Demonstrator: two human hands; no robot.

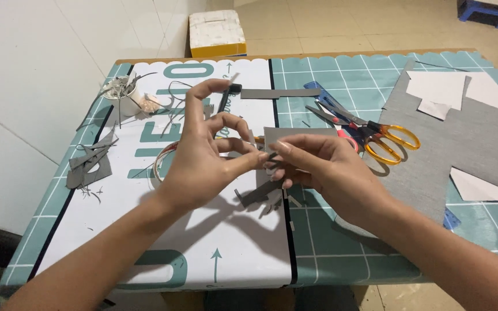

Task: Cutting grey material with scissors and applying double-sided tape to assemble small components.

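Observation:
My left hand [206,152] and my right hand [318,164] meet above the middle of the table, fingertips pinching a small grey paper piece [271,156] between them. Behind the fingers a larger grey rectangle [292,133] shows, and I cannot tell whether it lies on the mat or is held. Small grey scraps [259,196] lie on the mat just under my hands. A roll of tape [162,158] is partly hidden by my left hand.
Yellow-handled scissors [384,138] and a blue ruler [328,103] lie right of my hands. A large grey sheet [474,144] with white paper pieces [439,89] covers the right side. A white cup [123,98] of offcuts and grey cuttings [90,164] sit left. A grey strip [272,93] lies farther back.

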